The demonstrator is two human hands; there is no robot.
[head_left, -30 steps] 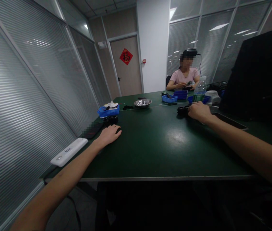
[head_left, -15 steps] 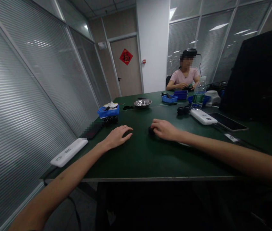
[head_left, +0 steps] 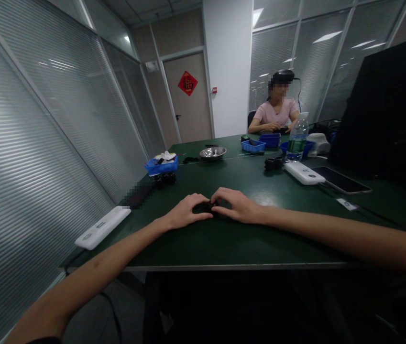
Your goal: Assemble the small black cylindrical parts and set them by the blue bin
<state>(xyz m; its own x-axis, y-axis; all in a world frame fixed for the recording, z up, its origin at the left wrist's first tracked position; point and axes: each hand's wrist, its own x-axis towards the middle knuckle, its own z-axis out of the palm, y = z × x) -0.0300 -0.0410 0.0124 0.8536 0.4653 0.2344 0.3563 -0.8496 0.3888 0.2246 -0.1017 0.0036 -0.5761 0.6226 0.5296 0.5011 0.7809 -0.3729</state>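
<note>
Over the middle of the green table (head_left: 174,246), a small black object (head_left: 213,206) sits between my two hands; its kind is hard to make out. My right hand (head_left: 238,206) has its fingers and thumb curled around the right side of it. From the left, my left hand (head_left: 187,211) closes on the same object, its fingertips at the top and its thumb below. The fingers of both hands hide most of the object.
A blue basket (head_left: 161,166) of parts and a white power bank (head_left: 103,228) lie left. A steel bowl (head_left: 213,153) stands farther back. On the right are a water bottle (head_left: 297,138), another power bank (head_left: 303,173) and a phone (head_left: 342,180). A person (head_left: 276,112) sits across.
My right hand has brought the small black object left and nearer to me. My left hand has moved right, from open and apart to fingers at the object.
</note>
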